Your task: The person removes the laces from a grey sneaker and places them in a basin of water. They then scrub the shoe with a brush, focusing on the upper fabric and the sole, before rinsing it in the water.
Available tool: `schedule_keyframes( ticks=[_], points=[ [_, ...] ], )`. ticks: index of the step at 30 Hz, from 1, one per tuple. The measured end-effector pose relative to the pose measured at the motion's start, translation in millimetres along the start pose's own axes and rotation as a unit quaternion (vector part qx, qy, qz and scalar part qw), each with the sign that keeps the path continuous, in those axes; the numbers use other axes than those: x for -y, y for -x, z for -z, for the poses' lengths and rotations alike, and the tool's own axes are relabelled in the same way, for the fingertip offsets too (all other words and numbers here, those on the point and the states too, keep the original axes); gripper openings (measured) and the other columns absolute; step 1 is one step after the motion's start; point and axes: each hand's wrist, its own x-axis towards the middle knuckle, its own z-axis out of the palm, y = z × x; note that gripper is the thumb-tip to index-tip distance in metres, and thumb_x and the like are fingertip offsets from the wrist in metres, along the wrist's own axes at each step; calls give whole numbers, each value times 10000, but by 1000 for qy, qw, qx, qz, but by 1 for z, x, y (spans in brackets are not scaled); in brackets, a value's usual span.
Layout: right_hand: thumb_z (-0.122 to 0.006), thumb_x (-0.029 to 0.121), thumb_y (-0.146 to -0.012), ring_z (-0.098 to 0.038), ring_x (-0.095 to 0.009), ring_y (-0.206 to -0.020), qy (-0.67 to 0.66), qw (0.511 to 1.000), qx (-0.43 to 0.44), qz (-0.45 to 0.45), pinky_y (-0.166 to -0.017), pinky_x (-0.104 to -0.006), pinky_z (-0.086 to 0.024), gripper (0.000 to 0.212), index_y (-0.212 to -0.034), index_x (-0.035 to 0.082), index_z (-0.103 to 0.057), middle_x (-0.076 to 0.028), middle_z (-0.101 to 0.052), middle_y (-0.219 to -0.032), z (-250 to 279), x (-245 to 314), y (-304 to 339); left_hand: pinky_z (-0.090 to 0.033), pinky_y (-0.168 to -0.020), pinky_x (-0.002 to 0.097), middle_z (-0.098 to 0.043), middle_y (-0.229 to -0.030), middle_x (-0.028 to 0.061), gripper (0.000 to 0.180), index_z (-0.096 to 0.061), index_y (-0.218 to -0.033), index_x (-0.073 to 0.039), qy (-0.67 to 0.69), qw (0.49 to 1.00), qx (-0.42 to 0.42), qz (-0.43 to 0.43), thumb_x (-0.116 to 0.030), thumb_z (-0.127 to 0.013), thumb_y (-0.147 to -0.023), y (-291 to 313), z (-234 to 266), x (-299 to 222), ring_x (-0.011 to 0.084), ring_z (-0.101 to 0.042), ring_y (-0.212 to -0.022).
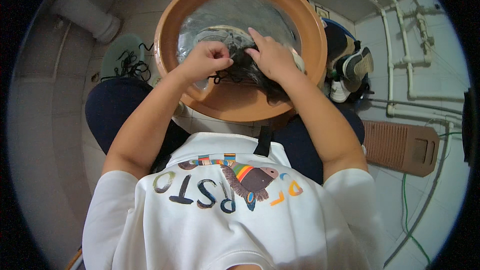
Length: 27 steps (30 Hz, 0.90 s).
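Note:
A wet shoe (215, 36), grey and dark with a pale sole edge, lies in a large orange-brown basin (166, 35) that holds water. My left hand (206, 60) is closed in a pinch at the shoe's opening, where a dark shoelace (218, 77) hangs loose below the fingertips. On the shoe's right side rests my right hand (275, 59), its thumb and index finger gripping the dark upper. Both hands partly cover the shoe, and the exact spot the left fingertips pinch is hard to make out.
To the left stands a pale green tub (111, 59) with several dark shoelaces (131, 67) in it. Several shoes (356, 67) are piled right of the basin. A brown washboard (395, 145) lies on the tiled floor, near white wall pipes (387, 45) and a green hose (406, 205).

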Motion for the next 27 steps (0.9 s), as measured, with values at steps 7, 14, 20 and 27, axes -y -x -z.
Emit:
schedule_keyframes(
  ticks=[7, 14, 20, 27],
  points=[
    [-485, 351, -882, -568, -350, -899, 23, 999, -22, 8, -776, -426, -456, 476, -1296, 134, -396, -190, -561, -997, -6, 5, 7, -411, -523, 236, -574, -641, 20, 272, -636, -825, -30, -171, 982, -38, 68, -291, -690, -770, -3, -6, -8, 90, -513, -581],
    [-495, 361, -874, -574, -356, -874, 7, 999, -38, -15, -750, -438, -464, 448, -1247, 123, -426, -193, -565, -966, -8, 3, 13, -403, -543, 220, -557, -660, -13, 189, -615, -750, -30, -53, 998, -8, 35, -207, -658, -802, -1, -17, -17, 66, -487, -599],
    [-488, 363, -878, -578, -361, -860, -23, 999, -12, -34, -749, -454, -460, 431, -1226, 117, -429, -192, -567, -958, -1, -6, 11, -417, -577, 231, -586, -681, 6, 227, -621, -743, -2, -36, 984, 149, 94, -213, -646, -820, 9, 3, -49, 72, -510, -631],
    [-553, 310, -841, -568, -332, -845, 31, 996, -78, 19, -749, -419, -433, 426, -1194, 93, -455, -165, -565, -911, -13, 9, 22, -457, -555, 333, -612, -642, 134, 409, -660, -791, 5, -346, 933, -64, 79, -403, -660, -771, -5, -14, -19, 226, -589, -589]
  ],
)
